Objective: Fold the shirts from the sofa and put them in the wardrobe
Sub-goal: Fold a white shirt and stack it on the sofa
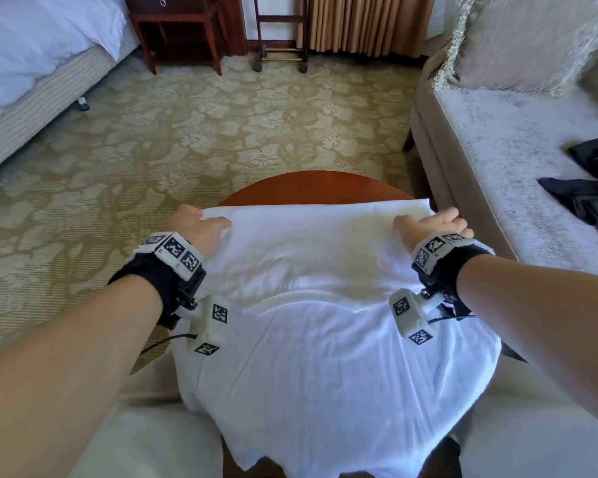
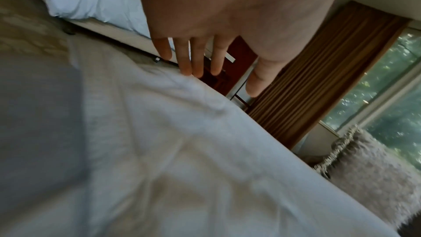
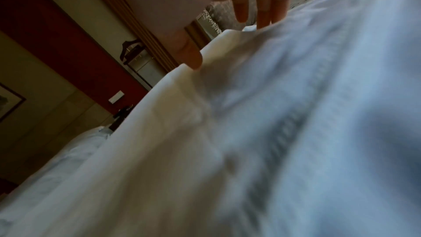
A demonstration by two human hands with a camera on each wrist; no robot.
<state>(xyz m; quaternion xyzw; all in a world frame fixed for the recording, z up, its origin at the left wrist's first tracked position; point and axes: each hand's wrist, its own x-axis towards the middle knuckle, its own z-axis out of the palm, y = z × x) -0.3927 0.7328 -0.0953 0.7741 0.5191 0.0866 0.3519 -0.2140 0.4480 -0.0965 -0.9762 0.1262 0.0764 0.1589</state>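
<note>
A white shirt (image 1: 325,322) lies spread over a round wooden table (image 1: 311,186), covering all of it but a crescent at the far edge. The shirt's long axis runs from the far edge toward the person; its far end is a straight folded edge lying across the table, and its near end hangs over the near edge between the person's legs. Which end is collar and which is hem cannot be told. No print, label or writing shows on the cloth.

The left hand (image 1: 195,224) rests at the far left corner of the folded edge, fingers (image 2: 185,60) straight and slightly spread, tips touching the cloth and holding nothing. The right hand (image 1: 435,222) rests at the far right corner, fingers (image 3: 264,13) extended, thumb tip and fingertips pressing the edge of the cloth; no grip is visible.

Each wrist carries a black band with white blocks bearing square black-and-white coded markers; no readable text appears on them.

On the sofa (image 1: 518,167), at the table's right, lie dark garments (image 1: 587,188) with a yellow piece at the picture's edge. A bed (image 1: 32,63) stands far left on the patterned carpet (image 1: 187,132).
</note>
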